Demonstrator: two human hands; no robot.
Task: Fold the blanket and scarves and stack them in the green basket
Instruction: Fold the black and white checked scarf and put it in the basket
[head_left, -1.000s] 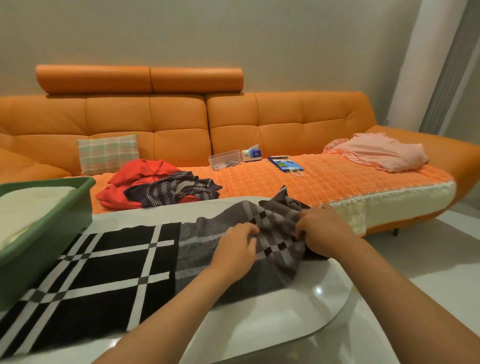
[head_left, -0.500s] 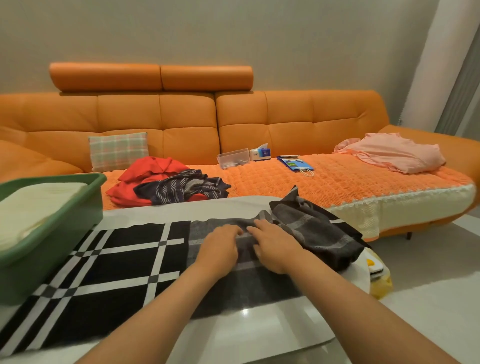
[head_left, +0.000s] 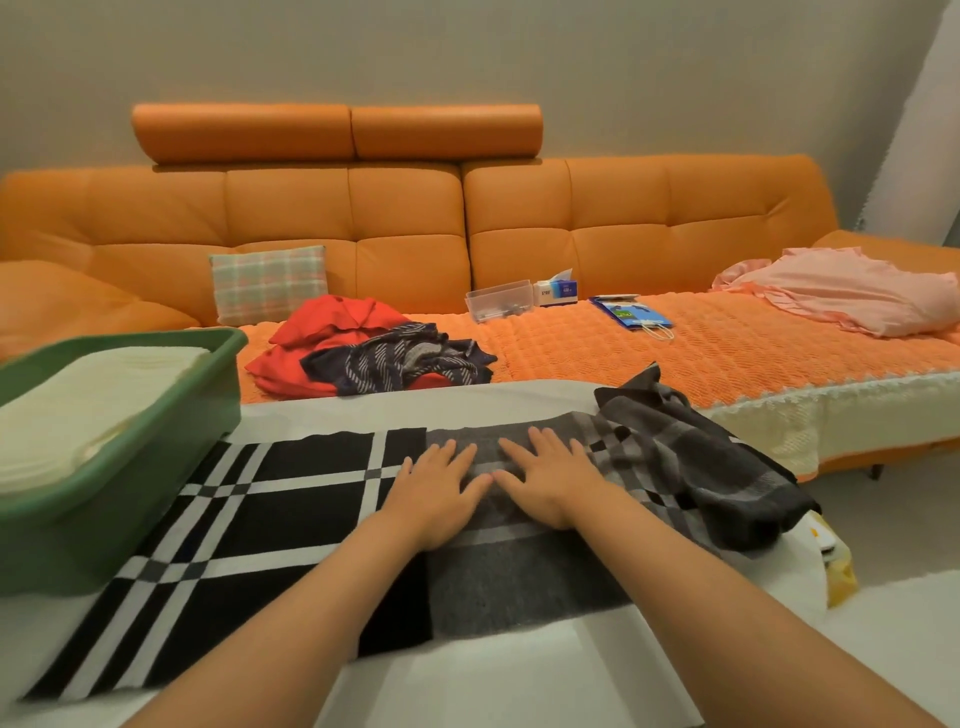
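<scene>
White table (head_left: 493, 691), scarf (head_left: 291, 519) spread across; left grip (head_left: 436, 493) and right grip (head_left: 550, 483) flat on its grey part, fingers straight.

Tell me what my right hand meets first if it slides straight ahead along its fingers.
The right hand crosses scarf and bare table, then probably the sofa's orange cover; depth is unclear.

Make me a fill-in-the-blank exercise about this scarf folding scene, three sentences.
1. The left hand and right hand press flat on the ____ section of the checked scarf.
2. The folded cream blanket sits in the ____ basket.
3. On the sofa, the striped scarf lies partly over the ____ cloth.
Missing words: grey; green; red.
</scene>
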